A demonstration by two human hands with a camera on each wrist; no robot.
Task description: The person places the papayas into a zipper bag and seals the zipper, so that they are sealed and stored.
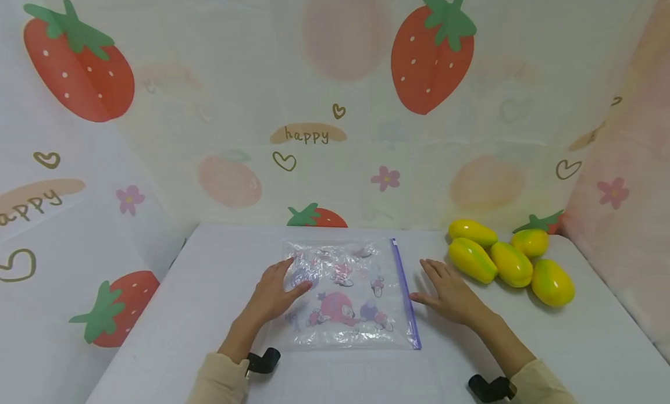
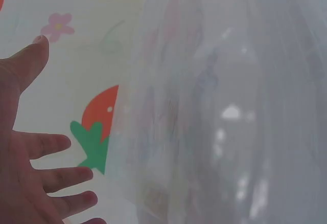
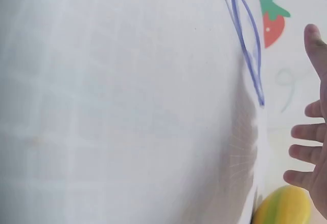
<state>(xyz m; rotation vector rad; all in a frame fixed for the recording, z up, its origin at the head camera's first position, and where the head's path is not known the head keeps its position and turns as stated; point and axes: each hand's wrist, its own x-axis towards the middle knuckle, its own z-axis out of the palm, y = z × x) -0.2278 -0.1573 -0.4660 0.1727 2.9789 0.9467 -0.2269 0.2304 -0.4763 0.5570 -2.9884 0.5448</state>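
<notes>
A clear plastic zipper bag (image 1: 340, 293) with pink and purple cartoon prints lies flat on the white table. Its purple zipper edge (image 1: 405, 293) faces right; two purple strips (image 3: 248, 55) stand slightly apart in the right wrist view. My left hand (image 1: 274, 290) is over the bag's left side, thumb and fingers spread; in the left wrist view that hand (image 2: 30, 147) holds nothing. Just right of the zipper edge is my right hand (image 1: 447, 290), fingers extended and holding nothing. Whether its thumb touches the zipper I cannot tell.
Several glossy yellow fruits with green streaks (image 1: 512, 264) sit together at the back right of the table (image 1: 209, 276), beyond my right hand. Behind the table hangs a cloth backdrop (image 1: 235, 102) printed with strawberries, and it also closes off both sides.
</notes>
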